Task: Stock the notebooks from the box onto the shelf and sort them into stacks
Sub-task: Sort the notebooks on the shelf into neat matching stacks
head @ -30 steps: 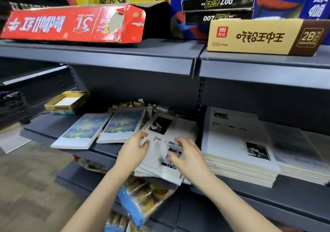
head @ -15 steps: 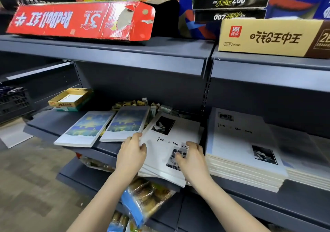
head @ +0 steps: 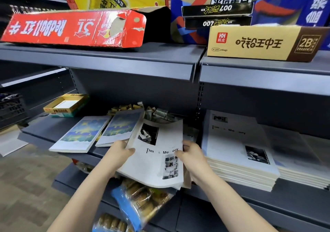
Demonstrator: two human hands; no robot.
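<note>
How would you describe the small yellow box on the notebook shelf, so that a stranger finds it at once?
Find the grey middle shelf, the one below the long red carton. At its far left end, behind and left of the two blue-and-yellow notebooks, stands the small yellow box. Unlike the flat notebooks near it, it is an open tray, white inside.
</note>
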